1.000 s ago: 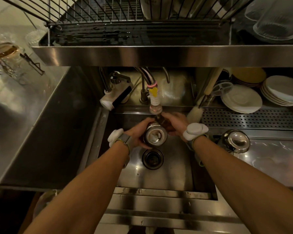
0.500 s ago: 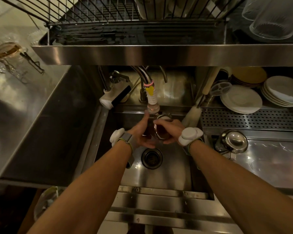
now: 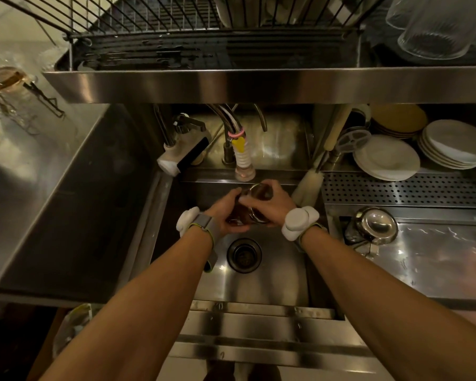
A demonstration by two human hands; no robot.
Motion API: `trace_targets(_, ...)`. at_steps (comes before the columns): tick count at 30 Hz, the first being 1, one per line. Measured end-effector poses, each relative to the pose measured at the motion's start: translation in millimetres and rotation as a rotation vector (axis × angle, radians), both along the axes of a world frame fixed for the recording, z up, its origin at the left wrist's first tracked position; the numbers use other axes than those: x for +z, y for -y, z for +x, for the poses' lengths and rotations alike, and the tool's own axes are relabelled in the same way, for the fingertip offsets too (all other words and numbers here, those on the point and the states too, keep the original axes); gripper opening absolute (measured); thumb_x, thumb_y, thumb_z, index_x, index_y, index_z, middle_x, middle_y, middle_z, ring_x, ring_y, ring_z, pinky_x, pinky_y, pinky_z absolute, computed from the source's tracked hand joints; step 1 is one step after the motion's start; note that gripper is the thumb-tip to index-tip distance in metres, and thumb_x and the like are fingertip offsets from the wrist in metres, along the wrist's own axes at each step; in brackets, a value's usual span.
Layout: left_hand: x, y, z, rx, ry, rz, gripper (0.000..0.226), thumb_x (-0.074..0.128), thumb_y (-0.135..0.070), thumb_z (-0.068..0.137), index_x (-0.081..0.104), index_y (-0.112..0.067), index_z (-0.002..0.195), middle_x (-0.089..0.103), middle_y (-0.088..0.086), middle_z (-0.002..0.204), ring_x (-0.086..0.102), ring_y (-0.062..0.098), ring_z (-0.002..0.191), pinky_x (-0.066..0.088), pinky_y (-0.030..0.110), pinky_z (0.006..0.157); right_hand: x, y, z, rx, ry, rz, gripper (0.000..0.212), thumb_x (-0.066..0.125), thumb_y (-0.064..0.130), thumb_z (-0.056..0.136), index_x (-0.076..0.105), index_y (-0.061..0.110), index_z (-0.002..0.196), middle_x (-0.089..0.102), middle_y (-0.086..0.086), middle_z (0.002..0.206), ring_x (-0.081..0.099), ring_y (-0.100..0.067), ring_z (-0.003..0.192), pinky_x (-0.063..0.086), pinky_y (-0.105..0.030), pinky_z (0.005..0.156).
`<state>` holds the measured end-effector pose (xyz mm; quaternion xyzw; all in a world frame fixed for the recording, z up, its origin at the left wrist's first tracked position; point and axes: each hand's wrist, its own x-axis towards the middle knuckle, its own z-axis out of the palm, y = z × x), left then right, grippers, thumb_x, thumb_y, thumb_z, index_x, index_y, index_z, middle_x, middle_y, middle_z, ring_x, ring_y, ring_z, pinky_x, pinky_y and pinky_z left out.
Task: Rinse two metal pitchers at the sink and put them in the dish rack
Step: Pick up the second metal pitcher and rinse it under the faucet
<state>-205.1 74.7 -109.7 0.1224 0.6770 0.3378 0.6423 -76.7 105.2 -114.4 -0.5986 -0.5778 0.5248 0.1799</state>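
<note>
Hands meet low over the sink [image 3: 275, 281], both clamped on one metal pitcher [image 3: 259, 191]. The left hand [image 3: 226, 213] wraps the lower body from the left, fingers curled round it. The right hand [image 3: 272, 206] grips from the right, thumb laid across near the rim. The pitcher is tilted, mouth turned up and away towards the tap nozzle [image 3: 243, 171] hanging just above it, a ribbed white hose end with a pink band and a yellow tag too small to read. Whether water is running, I cannot tell. Right below the hands sits the round drain [image 3: 243, 254]. Each wrist wears a strap carrying a white padded unit.

Over on the right worktop [image 3: 437, 265], just beside the sink edge, the second pitcher [image 3: 375, 225] sits well apart from the hands, its shiny rounded surface catching the light. Behind it runs a perforated steel strip [image 3: 396, 189], then a pile of white plates [image 3: 386, 158], with another stack [image 3: 456, 144] further right. A pale bottle brush [image 3: 308, 185] leans at the sink's back right corner.

Up top, the wire dish rack [image 3: 149, 20] spans the view above a steel shelf front, and ribbed clear glasses [image 3: 434, 31] stand at its right end.
</note>
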Motion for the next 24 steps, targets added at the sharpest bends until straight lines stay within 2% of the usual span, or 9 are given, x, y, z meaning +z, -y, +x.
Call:
trace_targets(4, 2, 0, -8, -0.017, -0.044, -0.025, 0.054, 0.050, -0.056, 0.090, 0.054, -0.014, 0.123, 0.062, 0.013, 0.105, 0.063, 0.025, 0.087, 0.056, 0.039, 0.070, -5, 1, -1, 0.202, 0.124, 0.043, 0.121, 0.089, 0.029, 0.053, 0.016, 0.029, 0.149, 0.040, -0.011, 0.142, 0.048, -0.030, 0.123, 0.053, -0.043, 0.091)
trace_targets(8, 5, 9, -19, -0.189, -0.179, -0.056, 0.061, 0.035, -0.067, 0.089, 0.055, -0.016, 0.116, 0.060, 0.012, 0.082, 0.060, 0.025, 0.071, 0.052, 0.038, 0.067, -5, 0, -1, 0.182, 0.182, 0.092, 0.104, 0.086, 0.032, 0.058, 0.027, 0.026, 0.143, 0.054, -0.008, 0.130, 0.056, -0.028, 0.116, 0.051, -0.031, 0.087)
trace_targets(10, 4, 13, -31, -0.281, -0.323, -0.075, 0.070, 0.026, -0.069, 0.090, 0.049, -0.016, 0.130, 0.061, 0.017, 0.098, 0.061, 0.030, 0.083, 0.052, 0.042, 0.072, -4, 1, -1, 0.206, 0.305, 0.177, 0.107, 0.085, 0.041, 0.054, 0.026, 0.026, 0.142, 0.053, -0.009, 0.131, 0.054, -0.030, 0.118, 0.049, -0.036, 0.096)
trace_targets(12, 2, 14, -45, -0.351, -0.507, -0.060, 0.071, 0.027, -0.062, 0.094, 0.042, -0.010, 0.140, 0.055, 0.023, 0.128, 0.059, 0.037, 0.109, 0.052, 0.045, 0.081, -2, 1, -2, 0.077, 0.298, 0.225, 0.106, 0.084, 0.043, 0.055, 0.025, 0.026, 0.141, 0.050, -0.011, 0.134, 0.052, -0.033, 0.120, 0.047, -0.041, 0.098)
trace_targets(14, -4, 15, -54, -0.364, -0.565, -0.064, 0.069, 0.037, -0.057, 0.094, 0.047, -0.001, 0.134, 0.059, 0.023, 0.125, 0.059, 0.039, 0.113, 0.054, 0.040, 0.071, -3, 3, -3, 0.127, 0.369, 0.182, 0.102, 0.084, 0.041, 0.058, 0.028, 0.021, 0.140, 0.053, -0.011, 0.132, 0.054, -0.032, 0.117, 0.049, -0.039, 0.095)
trace_targets(17, -9, 20, -61, -0.416, -0.561, -0.096, 0.059, 0.045, -0.055, 0.092, 0.057, -0.001, 0.115, 0.061, 0.012, 0.087, 0.060, 0.027, 0.082, 0.046, 0.024, 0.037, -16, 18, -11, 0.300, 0.531, 0.069, 0.100, 0.083, 0.044, 0.057, 0.033, 0.019, 0.140, 0.058, -0.012, 0.127, 0.058, -0.032, 0.111, 0.050, -0.034, 0.087)
trace_targets(18, -11, 20, -63, -0.431, -0.555, -0.091, 0.060, 0.046, -0.053, 0.093, 0.058, 0.001, 0.116, 0.060, 0.013, 0.088, 0.058, 0.028, 0.081, 0.049, 0.027, 0.042, -20, 21, -15, 0.259, 0.518, 0.052, 0.104, 0.083, 0.044, 0.057, 0.029, 0.021, 0.142, 0.056, -0.013, 0.129, 0.057, -0.033, 0.113, 0.049, -0.035, 0.088)
trace_targets(21, -16, 18, -64, -0.464, -0.590, -0.058, 0.060, 0.046, -0.047, 0.095, 0.057, 0.006, 0.122, 0.063, 0.023, 0.111, 0.061, 0.037, 0.101, 0.052, 0.043, 0.084, -20, 18, -24, 0.285, 0.559, 0.030, 0.103, 0.083, 0.047, 0.054, 0.033, 0.021, 0.140, 0.058, -0.011, 0.126, 0.059, -0.032, 0.110, 0.049, -0.033, 0.083)
trace_targets(24, -9, 21, -61, -0.485, -0.493, -0.100, 0.064, 0.048, -0.053, 0.092, 0.055, -0.002, 0.129, 0.060, 0.015, 0.118, 0.059, 0.030, 0.112, 0.049, 0.039, 0.076, -23, 23, -29, 0.284, 0.577, 0.007, 0.100, 0.080, 0.052, 0.052, 0.037, 0.021, 0.137, 0.059, -0.009, 0.124, 0.059, -0.031, 0.108, 0.050, -0.032, 0.084)
